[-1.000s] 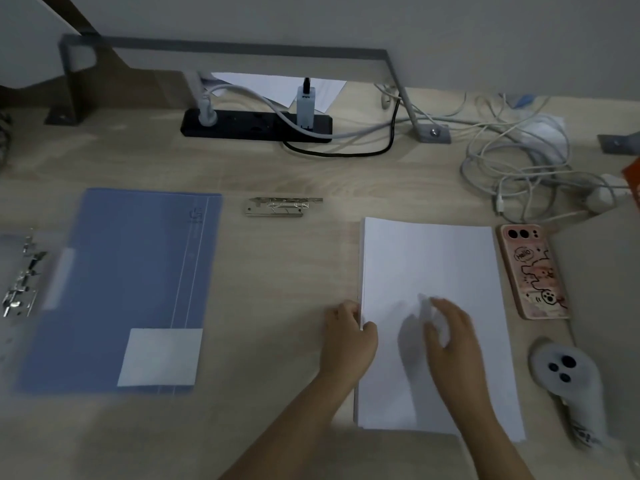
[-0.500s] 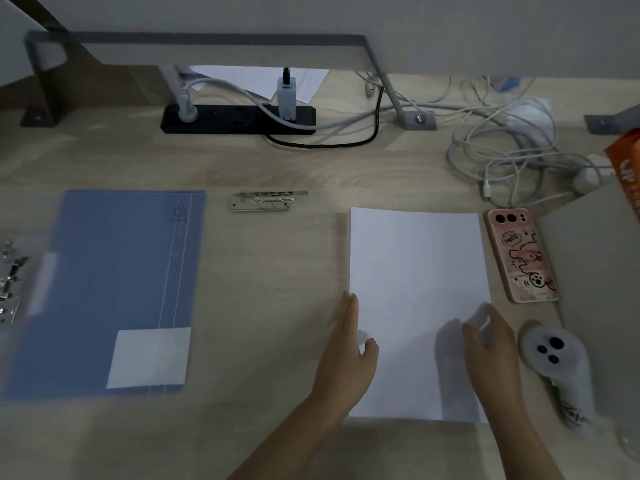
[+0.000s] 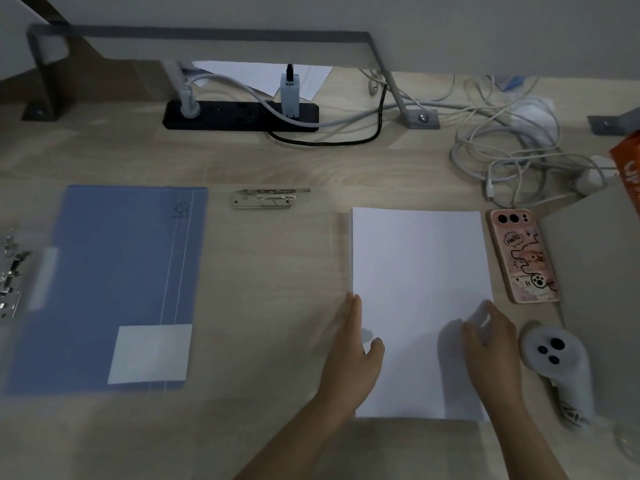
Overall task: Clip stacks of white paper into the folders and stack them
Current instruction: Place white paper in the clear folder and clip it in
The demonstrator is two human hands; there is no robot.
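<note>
A stack of white paper [image 3: 415, 289] lies flat on the wooden desk, right of centre. My left hand [image 3: 353, 348] rests flat against its left edge, the thumb lying on the top sheet. My right hand [image 3: 491, 348] is at the stack's right edge, fingers curled around a lifted bit of the sheets. A blue folder [image 3: 110, 282] lies closed at the left, with a white label near its lower right corner. A loose metal clip [image 3: 266, 199] lies between folder and paper, further back.
A pink-cased phone [image 3: 524, 254] and a white controller [image 3: 557, 365] lie right of the paper. Metal clips on a clear folder [image 3: 10, 271] show at the far left. A black power strip [image 3: 239, 116] and tangled cables [image 3: 512, 157] run along the back.
My right hand moved from the middle of the top sheet to the stack's right edge. My left hand flattened along the left edge. The sheets now sit squared up.
</note>
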